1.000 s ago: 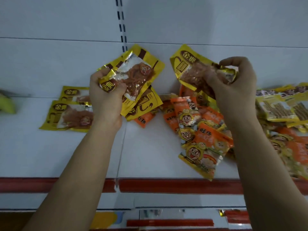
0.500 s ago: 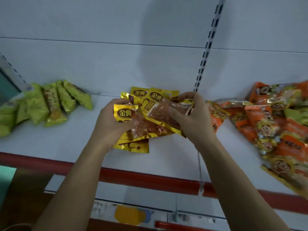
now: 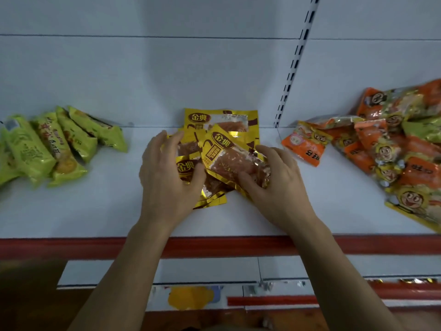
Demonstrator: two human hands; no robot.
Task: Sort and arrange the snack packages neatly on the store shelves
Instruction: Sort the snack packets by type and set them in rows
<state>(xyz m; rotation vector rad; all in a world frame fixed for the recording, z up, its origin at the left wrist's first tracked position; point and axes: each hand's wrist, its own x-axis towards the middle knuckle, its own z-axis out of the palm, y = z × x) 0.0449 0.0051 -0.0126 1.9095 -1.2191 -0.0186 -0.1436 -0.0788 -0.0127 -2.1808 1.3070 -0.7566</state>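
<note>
Several gold snack packets (image 3: pixel 220 121) with brown meat strips lie overlapped in the middle of the white shelf (image 3: pixel 107 206). My left hand (image 3: pixel 167 175) rests on the left side of this pile, fingers spread and fairly straight, thumb pressing a gold packet (image 3: pixel 187 167). My right hand (image 3: pixel 274 185) holds the top gold packet (image 3: pixel 226 158) at its right end, between thumb and curled fingers, low over the pile. The packets underneath are partly hidden by both hands.
Green snack bags (image 3: pixel 59 144) lie in a row at the shelf's left. A heap of orange and yellow snack bags (image 3: pixel 386 144) fills the right side. A slotted upright (image 3: pixel 293 65) runs up the back wall. A red strip (image 3: pixel 214 244) edges the shelf front.
Both hands have come down from holding gold packets in the air to the pile on the shelf. My left hand's fingers have spread. The view has shifted left since a second ago.
</note>
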